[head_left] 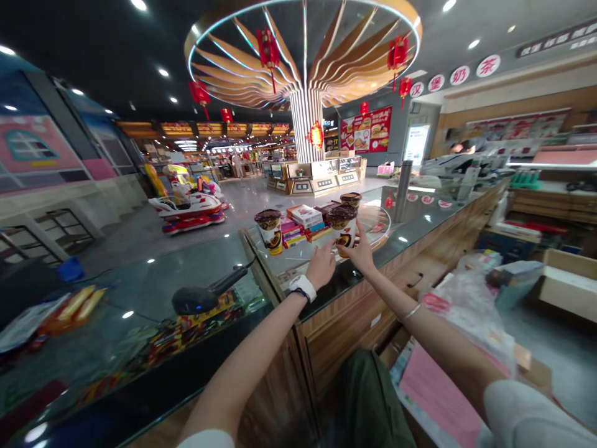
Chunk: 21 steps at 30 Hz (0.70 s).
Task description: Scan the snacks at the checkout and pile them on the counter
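A snack cup (342, 219) with a dark brown lid and a white and yellow printed wall is upright above the glass counter. My right hand (362, 251) is closed around its right side and lower front. At the cup's lower left, my left hand (321, 264) has its fingers bent against it; their far side is hidden. A similar cup (269, 231) stands to the left on the glass. Behind the held cup, another lidded cup (351, 199) partly shows. Between the cups lies a pile of small colourful boxes (304, 216).
A black handheld scanner (196, 300) rests on the left glass counter (140, 274), with packaged goods visible beneath. Wooden drawers (345, 336) front the counter. Right of my legs are plastic bags (471, 298) and an open carton (571, 283). A person (459, 152) is behind the far counter.
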Each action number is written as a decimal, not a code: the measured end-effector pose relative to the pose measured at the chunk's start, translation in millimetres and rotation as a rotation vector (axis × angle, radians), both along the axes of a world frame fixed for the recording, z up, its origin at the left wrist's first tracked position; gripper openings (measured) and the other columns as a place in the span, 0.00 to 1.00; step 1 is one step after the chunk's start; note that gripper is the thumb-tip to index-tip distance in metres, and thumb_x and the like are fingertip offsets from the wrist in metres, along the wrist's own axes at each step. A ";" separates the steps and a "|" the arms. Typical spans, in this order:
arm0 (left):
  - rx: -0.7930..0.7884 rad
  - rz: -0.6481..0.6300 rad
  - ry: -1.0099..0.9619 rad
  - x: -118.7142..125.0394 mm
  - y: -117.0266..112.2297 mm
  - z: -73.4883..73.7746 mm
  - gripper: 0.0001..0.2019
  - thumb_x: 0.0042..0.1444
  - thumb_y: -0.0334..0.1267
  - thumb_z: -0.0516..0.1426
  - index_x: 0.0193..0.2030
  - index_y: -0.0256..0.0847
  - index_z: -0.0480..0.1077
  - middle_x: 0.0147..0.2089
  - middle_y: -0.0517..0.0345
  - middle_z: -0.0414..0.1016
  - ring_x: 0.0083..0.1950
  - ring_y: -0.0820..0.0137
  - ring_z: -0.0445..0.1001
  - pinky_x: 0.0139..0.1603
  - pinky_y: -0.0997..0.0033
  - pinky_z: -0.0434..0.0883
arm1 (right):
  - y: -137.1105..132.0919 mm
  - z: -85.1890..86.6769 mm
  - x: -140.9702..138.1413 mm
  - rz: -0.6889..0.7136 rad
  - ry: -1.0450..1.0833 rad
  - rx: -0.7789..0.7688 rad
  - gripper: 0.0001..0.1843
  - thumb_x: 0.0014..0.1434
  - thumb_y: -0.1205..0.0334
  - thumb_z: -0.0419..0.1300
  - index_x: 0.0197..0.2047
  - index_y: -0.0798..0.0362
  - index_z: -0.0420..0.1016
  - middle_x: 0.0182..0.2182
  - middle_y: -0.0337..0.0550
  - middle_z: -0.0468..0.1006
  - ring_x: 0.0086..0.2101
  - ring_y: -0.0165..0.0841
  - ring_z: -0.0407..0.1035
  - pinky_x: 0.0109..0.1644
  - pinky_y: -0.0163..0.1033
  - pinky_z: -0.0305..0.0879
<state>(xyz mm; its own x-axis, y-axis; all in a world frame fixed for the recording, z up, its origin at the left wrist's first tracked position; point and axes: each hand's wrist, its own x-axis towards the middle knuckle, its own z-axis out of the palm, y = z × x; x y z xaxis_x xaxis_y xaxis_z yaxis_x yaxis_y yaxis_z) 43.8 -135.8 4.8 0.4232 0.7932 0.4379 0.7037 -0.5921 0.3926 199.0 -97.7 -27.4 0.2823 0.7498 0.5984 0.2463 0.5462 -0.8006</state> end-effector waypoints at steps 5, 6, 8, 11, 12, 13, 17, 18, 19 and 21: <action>-0.043 -0.025 0.071 14.8 5.8 -0.6 0.26 0.61 0.25 0.47 0.66 0.37 0.58 0.68 0.46 0.67 0.69 0.61 0.65 0.75 0.47 0.51 | 9.2 -9.3 13.2 -0.100 -0.046 -0.036 0.51 0.47 0.54 0.69 0.71 0.47 0.54 0.48 0.48 0.77 0.39 0.39 0.75 0.45 0.46 0.74; -0.046 -0.025 0.080 17.9 7.3 -0.9 0.26 0.61 0.25 0.47 0.66 0.38 0.59 0.68 0.47 0.67 0.69 0.61 0.65 0.75 0.47 0.51 | 12.1 -11.3 15.4 -0.117 -0.052 -0.044 0.51 0.47 0.54 0.69 0.72 0.47 0.53 0.48 0.48 0.77 0.39 0.39 0.75 0.45 0.46 0.74; -0.043 -0.027 0.093 23.8 10.8 -2.1 0.25 0.61 0.25 0.47 0.65 0.39 0.60 0.69 0.47 0.66 0.70 0.61 0.64 0.75 0.47 0.52 | 18.2 -14.6 20.0 -0.127 -0.066 -0.052 0.52 0.48 0.56 0.68 0.73 0.47 0.49 0.48 0.47 0.77 0.39 0.39 0.75 0.46 0.47 0.74; -0.039 -0.033 0.110 31.2 17.6 -4.6 0.26 0.62 0.26 0.47 0.67 0.38 0.59 0.70 0.46 0.64 0.71 0.61 0.63 0.74 0.47 0.52 | 23.0 -17.3 28.8 -0.102 -0.125 -0.024 0.53 0.50 0.58 0.65 0.74 0.49 0.45 0.50 0.49 0.76 0.44 0.41 0.75 0.51 0.49 0.72; -0.042 -0.036 0.117 33.4 20.0 -5.3 0.26 0.62 0.27 0.47 0.68 0.38 0.58 0.70 0.45 0.64 0.70 0.61 0.63 0.74 0.47 0.52 | 22.3 -18.0 32.2 -0.107 -0.155 -0.004 0.53 0.50 0.59 0.65 0.74 0.50 0.44 0.53 0.51 0.75 0.48 0.42 0.74 0.54 0.51 0.71; -0.047 -0.039 0.124 35.6 22.2 -5.8 0.27 0.62 0.27 0.47 0.68 0.37 0.57 0.70 0.45 0.63 0.70 0.61 0.63 0.74 0.46 0.52 | 20.2 -18.8 35.8 -0.127 -0.191 0.017 0.52 0.50 0.60 0.64 0.74 0.51 0.44 0.56 0.53 0.73 0.53 0.43 0.71 0.57 0.53 0.69; -0.047 -0.062 0.164 45.7 29.6 -6.2 0.28 0.63 0.29 0.46 0.71 0.36 0.54 0.72 0.43 0.60 0.71 0.60 0.62 0.75 0.44 0.50 | 0.8 -22.8 49.9 -0.252 -0.373 0.036 0.43 0.54 0.63 0.59 0.71 0.56 0.51 0.63 0.59 0.65 0.63 0.44 0.60 0.67 0.55 0.59; -0.043 -0.070 0.173 49.0 31.3 -5.9 0.29 0.63 0.29 0.46 0.71 0.36 0.53 0.73 0.44 0.60 0.71 0.60 0.61 0.75 0.44 0.50 | -5.0 -23.3 52.9 -0.261 -0.437 0.014 0.40 0.55 0.64 0.57 0.70 0.57 0.53 0.63 0.59 0.65 0.64 0.44 0.59 0.67 0.54 0.58; -0.039 -0.079 0.181 52.5 33.3 -5.5 0.29 0.63 0.29 0.45 0.72 0.37 0.53 0.73 0.44 0.59 0.72 0.60 0.60 0.75 0.44 0.49 | -10.1 -23.3 55.6 -0.264 -0.511 -0.018 0.38 0.56 0.64 0.56 0.69 0.58 0.56 0.64 0.60 0.63 0.65 0.44 0.59 0.68 0.52 0.58; -0.039 -0.095 0.195 60.3 38.6 -5.0 0.30 0.63 0.28 0.44 0.72 0.39 0.53 0.74 0.46 0.56 0.73 0.61 0.59 0.75 0.43 0.48 | -17.2 -21.5 60.1 -0.271 -0.655 -0.113 0.35 0.57 0.65 0.55 0.68 0.58 0.59 0.68 0.60 0.57 0.66 0.44 0.57 0.68 0.50 0.58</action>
